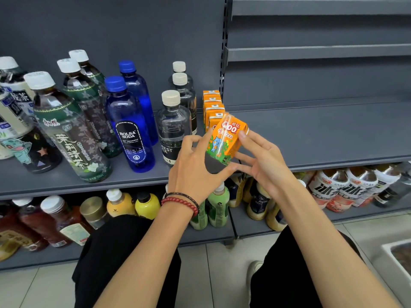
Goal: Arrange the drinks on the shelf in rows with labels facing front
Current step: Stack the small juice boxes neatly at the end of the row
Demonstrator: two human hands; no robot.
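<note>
Reaching up from the bottom of the view over black-clad knees: two bare forearms, a red bead bracelet (180, 202) round the left wrist.

Left hand (193, 167) back-up and slightly cocked, thumb pressed against the dark bottom end of the orange juice carton (229, 138), fingers curled at its left side. Right hand (264, 165) opposite, palm turned inward, thumb laid on the carton's upper right edge, fingers bent under its lower right side. Both hands clamped on the carton, fingertips nearly meeting beneath it.

Carton held tilted just above the front edge of the shelf (311, 134), clear of the surface, printed face toward the camera, top leaning toward the back right.

Just behind, on the shelf beside the upright post: a row of matching orange cartons (212, 105) running front to back. Left of these, clear bottles with cream caps (172, 127) in a line, then two blue soda bottles (131, 130), then green-labelled tea bottles (69, 134) toward the left end, all upright. Right half of the shelf bare grey metal.
</note>
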